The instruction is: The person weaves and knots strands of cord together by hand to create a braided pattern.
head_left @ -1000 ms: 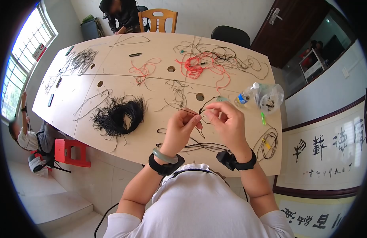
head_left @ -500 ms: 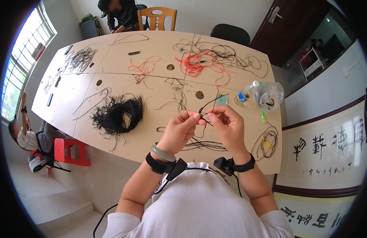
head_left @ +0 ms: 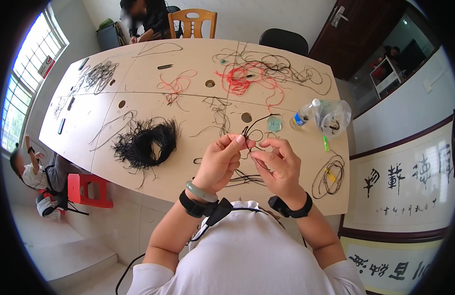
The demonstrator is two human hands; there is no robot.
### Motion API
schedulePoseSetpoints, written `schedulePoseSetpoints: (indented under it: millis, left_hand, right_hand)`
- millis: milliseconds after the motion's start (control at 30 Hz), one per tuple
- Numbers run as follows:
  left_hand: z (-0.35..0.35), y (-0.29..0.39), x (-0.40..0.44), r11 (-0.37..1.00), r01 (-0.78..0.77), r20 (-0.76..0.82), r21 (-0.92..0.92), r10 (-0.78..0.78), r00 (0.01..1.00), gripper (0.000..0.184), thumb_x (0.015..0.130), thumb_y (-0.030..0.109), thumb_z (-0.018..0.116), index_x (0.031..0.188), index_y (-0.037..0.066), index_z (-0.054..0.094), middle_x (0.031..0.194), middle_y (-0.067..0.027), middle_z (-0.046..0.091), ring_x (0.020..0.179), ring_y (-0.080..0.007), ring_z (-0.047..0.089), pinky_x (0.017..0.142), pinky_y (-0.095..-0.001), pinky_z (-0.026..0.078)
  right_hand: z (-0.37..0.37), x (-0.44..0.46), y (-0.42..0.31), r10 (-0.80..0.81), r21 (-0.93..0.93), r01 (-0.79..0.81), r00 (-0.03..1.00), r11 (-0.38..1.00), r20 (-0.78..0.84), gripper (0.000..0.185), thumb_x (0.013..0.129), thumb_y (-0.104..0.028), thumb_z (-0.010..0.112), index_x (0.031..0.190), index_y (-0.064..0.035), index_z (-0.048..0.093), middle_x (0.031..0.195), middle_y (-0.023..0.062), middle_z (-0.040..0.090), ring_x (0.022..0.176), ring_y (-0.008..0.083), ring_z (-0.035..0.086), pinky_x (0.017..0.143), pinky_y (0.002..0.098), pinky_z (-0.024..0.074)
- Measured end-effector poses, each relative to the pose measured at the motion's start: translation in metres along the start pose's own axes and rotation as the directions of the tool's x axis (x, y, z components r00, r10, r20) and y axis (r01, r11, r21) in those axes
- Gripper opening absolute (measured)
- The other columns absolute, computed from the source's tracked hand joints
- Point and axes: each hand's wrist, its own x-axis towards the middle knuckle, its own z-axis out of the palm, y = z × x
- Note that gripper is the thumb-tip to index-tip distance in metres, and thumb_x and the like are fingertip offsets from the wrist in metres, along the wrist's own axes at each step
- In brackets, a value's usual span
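Above the table's near edge, my left hand (head_left: 220, 160) pinches a thin black cord (head_left: 261, 121) between thumb and index finger. Several strands stick up from that pinch, and a small loop curls out on its right side. My right hand (head_left: 279, 162) is just right of it, fingers bent, with the index finger raised off the thumb. A strand of the cord runs to its thumb and fingertips; the exact grip there is partly hidden. More black cords (head_left: 244, 179) lie on the table below my hands.
On the table (head_left: 188, 110) lie a black cord bundle (head_left: 146, 142), red cord (head_left: 235, 81), tangled dark cords (head_left: 286, 69) and a coil (head_left: 328, 177). A bottle (head_left: 303, 115) and plastic bag (head_left: 334, 118) stand right. One person (head_left: 149, 19) sits across; another (head_left: 35, 169) is at left.
My right hand has drawn slightly down and away from my left, its index finger lifting. A small loop of cord now shows between the hands. My left hand keeps its pinch.
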Motion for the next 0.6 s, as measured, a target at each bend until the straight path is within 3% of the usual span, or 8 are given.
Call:
schedulePoseSetpoints:
  millis: [133,367,467,567,600]
  left_hand:
    - [0.003,0.002,-0.003,0.995,0.023,0.014,0.101,-0.024,1.000,0.006,0.095,0.013,0.052,0.096,0.008,0.054,0.094,-0.0023,0.063,0.050,0.0006,0.028,0.042,-0.0147,0.023]
    - [0.004,0.007,-0.003,0.998,0.047,0.056,0.031,-0.048,0.997,0.007,0.093,0.011,0.055,0.098,0.006,0.055,0.096,-0.0068,0.066,0.050,0.0002,0.028,0.042,-0.0154,0.024]
    - [0.004,0.004,-0.004,0.995,0.099,0.127,-0.001,-0.098,0.987,0.008,0.093,0.010,0.054,0.099,0.006,0.055,0.097,-0.0057,0.065,0.048,-0.0001,0.027,0.042,-0.0152,0.023]
    - [0.009,0.007,-0.007,0.996,0.090,0.105,0.017,-0.092,0.990,0.009,0.093,0.011,0.055,0.099,0.006,0.055,0.094,-0.0061,0.066,0.049,0.0004,0.026,0.041,-0.0157,0.023]
    - [0.010,0.006,-0.009,0.996,0.089,0.100,0.013,-0.090,0.991,0.009,0.093,0.011,0.055,0.099,0.006,0.055,0.094,-0.0061,0.066,0.049,0.0004,0.026,0.041,-0.0157,0.023]
  right_hand:
    - [-0.004,0.000,0.000,0.015,0.008,-0.015,0.999,1.000,0.041,0.026,0.068,0.001,0.073,0.089,-0.0125,0.066,0.092,0.0018,0.058,0.051,0.0084,0.050,0.045,0.0228,0.0406]
    - [-0.015,0.017,0.010,0.039,0.098,-0.032,0.997,0.995,-0.073,0.028,0.070,0.002,0.071,0.093,-0.0112,0.064,0.093,0.0042,0.057,0.054,0.0105,0.051,0.046,0.0227,0.0402]
    - [-0.024,0.032,0.008,-0.063,-0.044,0.063,0.998,0.997,0.009,0.027,0.070,0.001,0.071,0.093,-0.0100,0.064,0.093,0.0039,0.057,0.054,0.0112,0.050,0.045,0.0230,0.0394]
    - [-0.028,0.034,0.009,-0.071,-0.023,0.073,0.996,0.997,0.052,0.020,0.073,-0.001,0.070,0.091,-0.0089,0.063,0.096,0.0038,0.058,0.055,0.0108,0.049,0.047,0.0229,0.0394]
    - [-0.029,0.033,0.006,0.040,0.108,-0.051,0.994,0.993,0.100,0.014,0.077,-0.004,0.068,0.090,-0.0074,0.062,0.093,0.0038,0.059,0.056,0.0095,0.049,0.049,0.0217,0.0401]
